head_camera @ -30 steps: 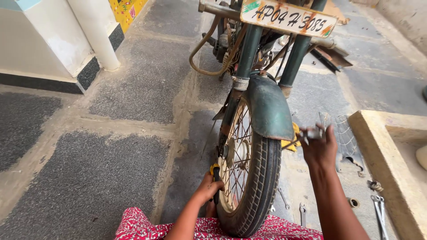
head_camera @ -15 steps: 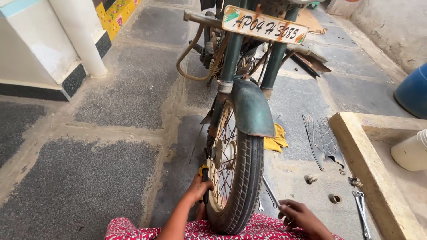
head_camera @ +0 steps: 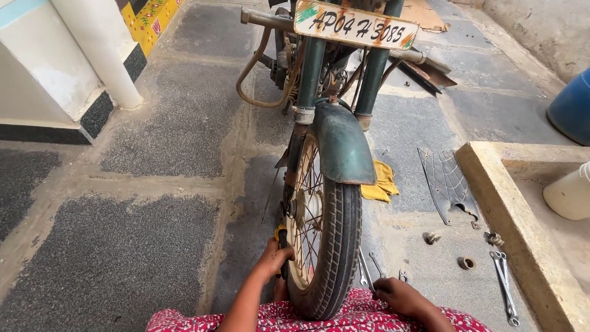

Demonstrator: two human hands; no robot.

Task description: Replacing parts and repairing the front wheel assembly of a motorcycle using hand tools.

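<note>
A motorcycle's front wheel [head_camera: 326,246] with a black tyre and a green mudguard [head_camera: 342,147] stands right in front of me. My left hand [head_camera: 273,257] is on the wheel's left side, closed around a black and yellow tool handle [head_camera: 281,237] near the spokes. Low on the tyre's right side, my right hand [head_camera: 398,296] rests on the floor with its fingers curled beside a thin spanner [head_camera: 364,272]; whether it grips anything is unclear.
A yellow rag [head_camera: 381,183] and a grey mesh guard [head_camera: 447,181] lie right of the wheel. Small round parts [head_camera: 466,263] and two spanners [head_camera: 504,284] lie by a concrete curb [head_camera: 510,221]. White pillar [head_camera: 101,52] at left, blue drum [head_camera: 571,104] at right.
My right hand dropped from up beside the wheel down to the floor at the tyre's right. My left hand stays on the tool at the wheel's left.
</note>
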